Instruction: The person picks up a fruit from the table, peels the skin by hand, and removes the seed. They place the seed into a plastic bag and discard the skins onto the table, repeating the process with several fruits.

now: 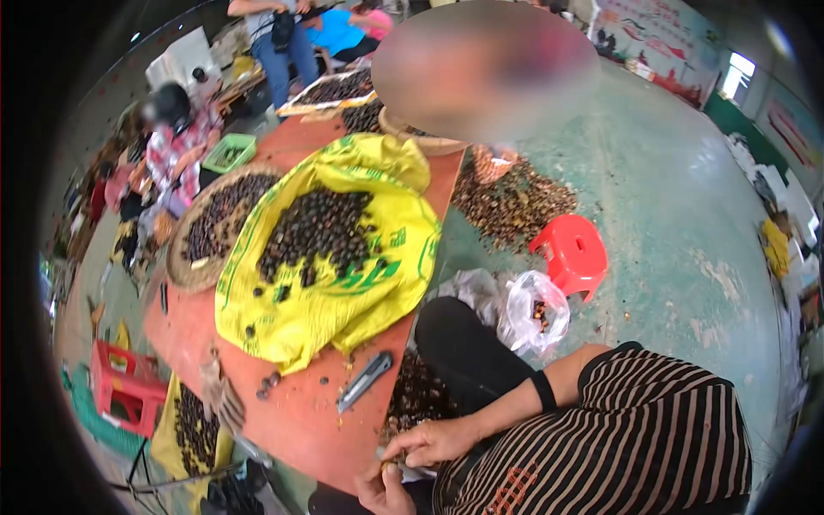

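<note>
My left hand [383,491] is at the bottom edge, fingers closed around a small brownish piece at the fingertips, too small to name. Just above it, my right hand [433,443] has its fingers bent and pressed together against the same spot; what they pinch is hidden. Both hands are by the corner of an orange-red tabletop [300,433]. On that top, close to my hands, lies a grey utility knife [365,381]. Behind it a yellow sack [326,322] is spread, bearing a heap of dark round nut-like pieces [318,232].
A red stool [577,253], a clear plastic bag [534,313] and a shell heap [519,202] are on the floor at right. A glove [221,396] lies at the table's left edge. A round basket [190,273] holds more dark pieces. Other people work at the back.
</note>
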A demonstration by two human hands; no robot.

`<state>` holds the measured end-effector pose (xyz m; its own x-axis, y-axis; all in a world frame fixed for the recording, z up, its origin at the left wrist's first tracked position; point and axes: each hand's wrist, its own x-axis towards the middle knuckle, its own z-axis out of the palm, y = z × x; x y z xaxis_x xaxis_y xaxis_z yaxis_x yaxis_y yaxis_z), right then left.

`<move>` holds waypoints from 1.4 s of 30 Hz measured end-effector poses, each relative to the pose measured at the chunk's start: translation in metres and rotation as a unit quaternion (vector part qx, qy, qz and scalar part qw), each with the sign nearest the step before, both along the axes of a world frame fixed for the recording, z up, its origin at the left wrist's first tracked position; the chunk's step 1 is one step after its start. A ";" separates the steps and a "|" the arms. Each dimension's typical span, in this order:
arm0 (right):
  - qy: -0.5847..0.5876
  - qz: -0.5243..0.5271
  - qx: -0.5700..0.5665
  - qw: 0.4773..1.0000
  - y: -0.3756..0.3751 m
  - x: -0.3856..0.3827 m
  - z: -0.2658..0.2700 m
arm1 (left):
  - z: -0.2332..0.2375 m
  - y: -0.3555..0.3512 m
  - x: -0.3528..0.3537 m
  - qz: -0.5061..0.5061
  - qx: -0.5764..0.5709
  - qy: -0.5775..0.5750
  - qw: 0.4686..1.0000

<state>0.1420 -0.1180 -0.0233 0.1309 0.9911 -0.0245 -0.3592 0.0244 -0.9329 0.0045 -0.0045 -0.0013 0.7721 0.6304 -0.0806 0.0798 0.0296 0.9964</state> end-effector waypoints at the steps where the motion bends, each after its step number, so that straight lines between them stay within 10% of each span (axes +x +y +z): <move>1: 0.008 0.024 -0.018 1.000 -0.001 0.004 0.005 | 0.003 0.000 0.003 -0.011 -0.001 -0.008 1.000; 8: -0.174 -0.075 -0.088 0.978 0.002 0.014 -0.026 | 0.018 -0.013 0.006 -0.061 -0.115 -0.064 0.989; 14: 0.044 -0.016 -0.062 0.997 -0.007 0.015 -0.012 | 0.028 -0.011 0.014 0.036 -0.096 -0.043 0.994; 19: 0.005 0.037 -0.008 0.999 -0.009 0.013 0.019 | -0.001 -0.007 0.012 0.037 0.048 -0.060 0.996; 42: 0.135 0.034 -0.037 0.990 -0.008 0.004 -0.012 | -0.005 -0.005 0.009 -0.003 0.055 -0.043 0.998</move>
<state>0.1455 -0.1256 -0.0357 0.0422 0.9916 -0.1224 -0.5936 -0.0736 -0.8014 0.0136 -0.0099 -0.0068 0.7775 0.6264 0.0553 -0.0063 -0.0801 0.9968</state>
